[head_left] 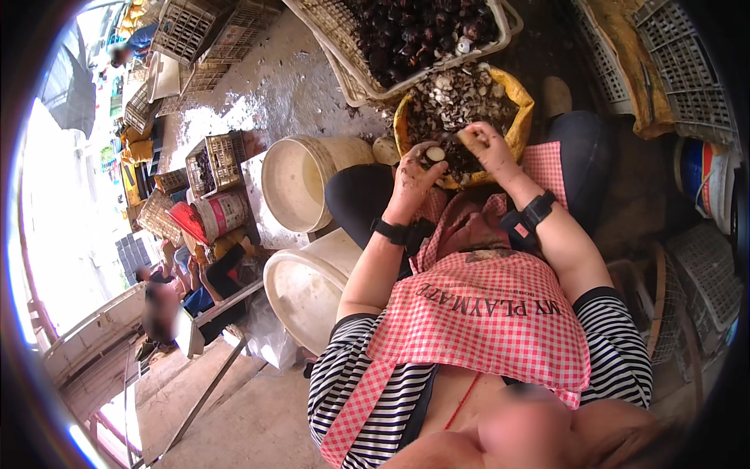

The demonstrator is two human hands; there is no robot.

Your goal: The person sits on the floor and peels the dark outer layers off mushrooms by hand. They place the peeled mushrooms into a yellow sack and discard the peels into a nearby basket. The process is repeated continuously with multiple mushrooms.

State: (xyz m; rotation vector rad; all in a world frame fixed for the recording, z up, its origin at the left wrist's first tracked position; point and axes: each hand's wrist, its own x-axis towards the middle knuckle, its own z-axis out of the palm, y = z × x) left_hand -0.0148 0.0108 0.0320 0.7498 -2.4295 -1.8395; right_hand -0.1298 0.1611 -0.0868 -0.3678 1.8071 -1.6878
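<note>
In my left hand (410, 184) I hold a water chestnut (434, 154), its pale cut face turned up, with my fingers and thumb curled round it. Just to the right, my right hand (494, 152) is closed in a pinch on a small tan thing (469, 141) that I cannot make out. Both hands are over the near part of a yellow-rimmed container (525, 98). Brown and whitish peelings (457, 94) fill it between my knees. Beyond it, dark unpeeled water chestnuts (422, 35) are heaped in a pale plastic crate (508, 23).
A whitish bucket (293, 184) lies tipped toward my left knee, and a large round white tub (301, 293) is nearer. Stacked crates (680, 70) stand at the right. Another person (199, 285) sits at the far left. The floor (250, 86) looks wet.
</note>
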